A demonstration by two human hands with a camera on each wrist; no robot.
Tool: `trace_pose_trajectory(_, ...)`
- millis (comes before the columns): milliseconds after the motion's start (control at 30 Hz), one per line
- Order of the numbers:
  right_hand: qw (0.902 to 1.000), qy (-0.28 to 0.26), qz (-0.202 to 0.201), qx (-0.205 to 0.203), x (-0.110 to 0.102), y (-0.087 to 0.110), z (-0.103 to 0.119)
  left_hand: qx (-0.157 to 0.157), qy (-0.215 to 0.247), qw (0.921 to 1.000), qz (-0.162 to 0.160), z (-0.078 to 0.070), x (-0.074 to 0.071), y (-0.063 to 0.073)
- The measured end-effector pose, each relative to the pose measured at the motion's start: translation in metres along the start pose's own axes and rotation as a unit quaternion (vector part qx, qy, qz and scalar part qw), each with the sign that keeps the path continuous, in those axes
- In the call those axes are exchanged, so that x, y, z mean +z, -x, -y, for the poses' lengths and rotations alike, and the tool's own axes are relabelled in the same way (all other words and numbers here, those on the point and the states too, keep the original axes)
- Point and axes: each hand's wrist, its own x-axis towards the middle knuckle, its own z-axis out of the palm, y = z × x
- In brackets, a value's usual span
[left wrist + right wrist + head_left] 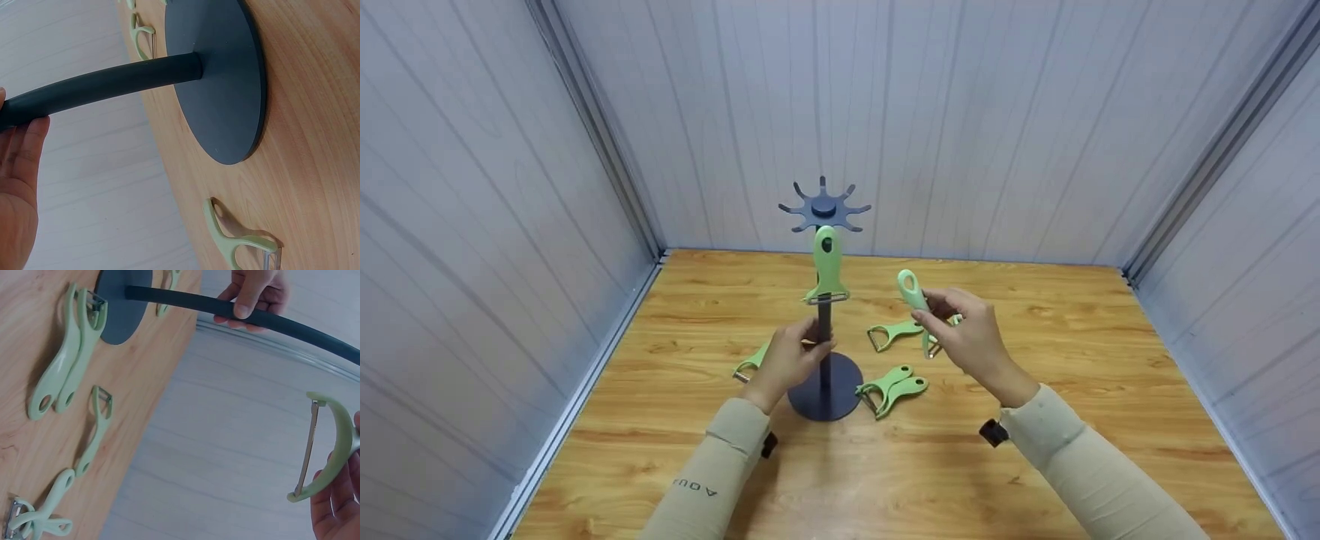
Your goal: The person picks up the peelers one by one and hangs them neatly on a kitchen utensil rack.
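My left hand grips the dark post of a stand between fingers and thumb, partway up above its round base. On top of the post is a star-shaped rack with several hooks. One green peeler hangs from a front hook, blade down. To the right of the stand, my right hand pinches another green peeler in the air, its holed handle end up. In the right wrist view, that peeler's curved head and metal blade show beside the fingers.
Two overlapping green peelers lie right of the base, and another peeler lies behind them. More peelers lie partly hidden under the right hand. A lone peeler lies left of the base. Pale panel walls enclose the wooden table.
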Motion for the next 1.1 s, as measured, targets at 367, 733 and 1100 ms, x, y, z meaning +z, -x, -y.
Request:
trace_pose_trajectory(367, 0.9991, -0.016, -0.024, -0.032, 0.002, -0.012, 0.024, 0.011, 0.000, 0.9999, -0.001, 0.000, 0.000, 0.001)
trace_pose_trajectory(733, 0.9970, -0.036, -0.033, -0.060, 0.004, -0.025, 0.047, 0.005, -0.004, 1.0000, -0.001, 0.000, 0.000, 0.000)
trace_pose_trajectory(1100, 0.9950, -0.040, -0.038, -0.084, 0.005, -0.037, 0.069, 0.002, -0.007, 1.0000, -0.005, -0.001, 0.001, 0.001)
